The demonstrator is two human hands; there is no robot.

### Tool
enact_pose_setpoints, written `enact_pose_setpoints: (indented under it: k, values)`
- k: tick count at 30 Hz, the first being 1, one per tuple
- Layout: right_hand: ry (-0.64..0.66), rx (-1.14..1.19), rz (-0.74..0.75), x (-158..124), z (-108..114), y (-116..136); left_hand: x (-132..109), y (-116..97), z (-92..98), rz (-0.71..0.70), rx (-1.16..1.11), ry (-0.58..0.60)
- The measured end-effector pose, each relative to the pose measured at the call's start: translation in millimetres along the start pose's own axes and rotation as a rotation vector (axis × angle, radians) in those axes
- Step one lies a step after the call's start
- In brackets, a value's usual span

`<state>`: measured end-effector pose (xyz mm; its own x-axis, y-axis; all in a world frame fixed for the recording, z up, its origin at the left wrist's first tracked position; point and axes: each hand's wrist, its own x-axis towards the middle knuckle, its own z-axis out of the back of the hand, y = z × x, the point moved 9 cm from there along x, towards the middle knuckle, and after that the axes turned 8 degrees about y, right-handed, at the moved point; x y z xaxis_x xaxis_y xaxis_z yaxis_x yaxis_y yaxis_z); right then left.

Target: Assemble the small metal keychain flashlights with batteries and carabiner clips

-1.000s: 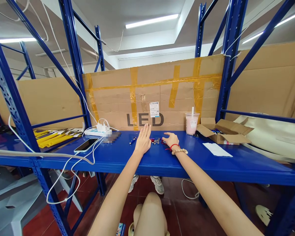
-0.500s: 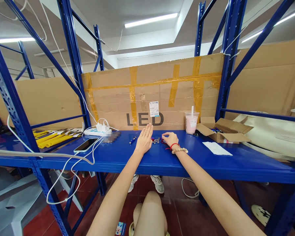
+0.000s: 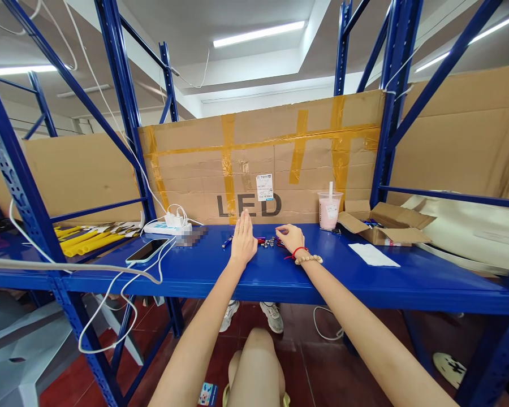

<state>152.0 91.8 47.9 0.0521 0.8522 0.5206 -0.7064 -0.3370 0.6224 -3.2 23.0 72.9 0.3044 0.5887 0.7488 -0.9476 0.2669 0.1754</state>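
Observation:
My left hand (image 3: 243,242) stands on the blue tabletop (image 3: 275,271) with its fingers stretched out straight and held together. Just left of it lies a small blue and silver piece (image 3: 227,243), partly covered by the hand. Between my hands is a small cluster of shiny metal pieces (image 3: 268,242), with a red piece (image 3: 261,241) beside it; their kind is too small to tell. My right hand (image 3: 292,237) rests at the right of that cluster, fingers curled and thumb side inward. Anything pinched in its fingertips is hidden. Dark, thin bits show under its palm.
A pink drink cup (image 3: 330,212) with a straw stands at the back, near an open cardboard box (image 3: 382,226) and a white paper (image 3: 374,255). A phone (image 3: 147,251), cables and a power strip (image 3: 167,227) lie left. Cardboard (image 3: 186,169) walls the back.
My left hand has slid a little left, uncovering more of the red piece and covering more of the blue one. My right hand has stayed almost in place.

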Motion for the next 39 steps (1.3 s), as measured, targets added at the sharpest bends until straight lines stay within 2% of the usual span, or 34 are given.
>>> enact_pose_setpoints:
  k: [5,12,19,24,29,34,39]
  values:
    - [0.034,-0.011,0.017,0,-3,3,-1,10,-4.0,0.082,-0.045,0.009]
    - [0.071,-0.011,0.014,-2,-6,3,-3,28,-17.4,0.232,0.007,0.054]
    - [0.124,-0.021,0.05,0,-11,6,-10,44,-36.4,0.418,0.175,0.322]
    - [0.162,-0.025,0.069,-2,-14,9,-17,53,-47.2,0.496,0.141,0.482]
    - [0.185,-0.029,0.079,-4,-15,12,-24,60,-56.1,0.572,0.068,0.59]
    - [0.198,-0.029,0.089,-4,-17,11,-22,57,-54.4,0.557,0.043,0.583]
    - [0.205,-0.027,0.105,-5,-18,14,-21,58,-49.7,0.572,0.05,0.511]
